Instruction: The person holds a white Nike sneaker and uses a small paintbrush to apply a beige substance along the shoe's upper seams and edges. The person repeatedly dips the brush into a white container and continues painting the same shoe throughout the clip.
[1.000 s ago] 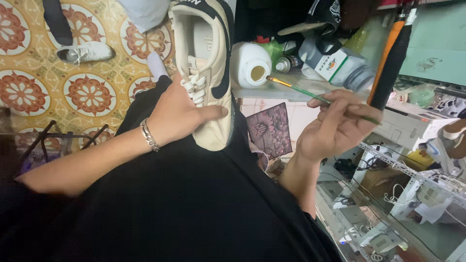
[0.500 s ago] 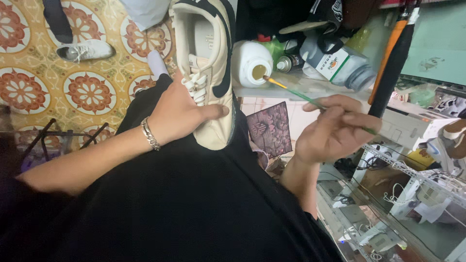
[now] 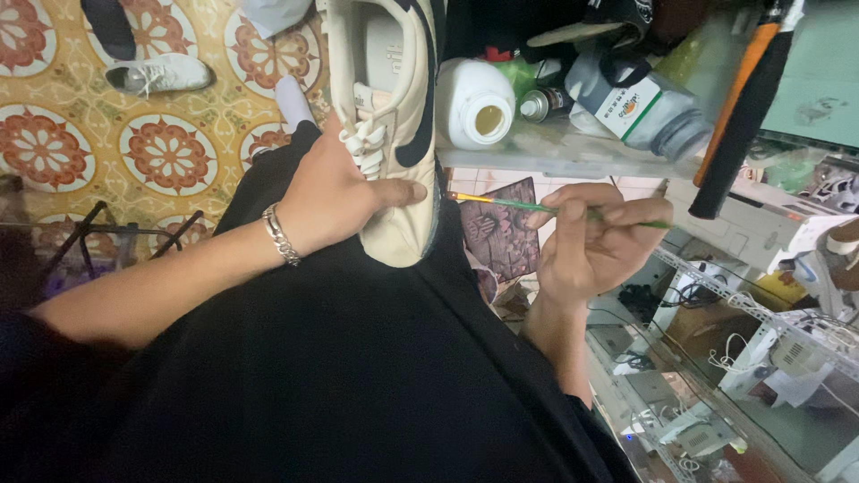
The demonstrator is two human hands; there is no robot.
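Cluttered workshop, patterned tile floor (image 3: 170, 152) in orange and cream below, glass display case (image 3: 716, 394) at right. Nearest: black shirt across the lap, filling the lower frame. Left forearm stretched across it, metal bracelet (image 3: 282, 234) at the wrist. Left hand (image 3: 335, 192) wrapped over the side of a cream sneaker (image 3: 394, 134) with black trim, fingers closed around it, thumb pressed flat along the toe section, laces just above the knuckles. Sneaker held toe toward the body, resting on the lap, heel pointing away. Right hand (image 3: 591, 246) just beside the toe, fingers pinched together on a thin green-handled brush (image 3: 546, 207), yellow ferrule and tip aimed at the sneaker's edge, close to it; contact not clear. Dark patterned cloth (image 3: 501, 228) between the hand and the shoe. Beyond: shelf with an uncapped white plastic bottle (image 3: 474, 103), a clear labelled bottle (image 3: 644, 112), a small can. Farther off: a white shoe (image 3: 157, 73) on the tiles, another person's dark-socked foot beside it.
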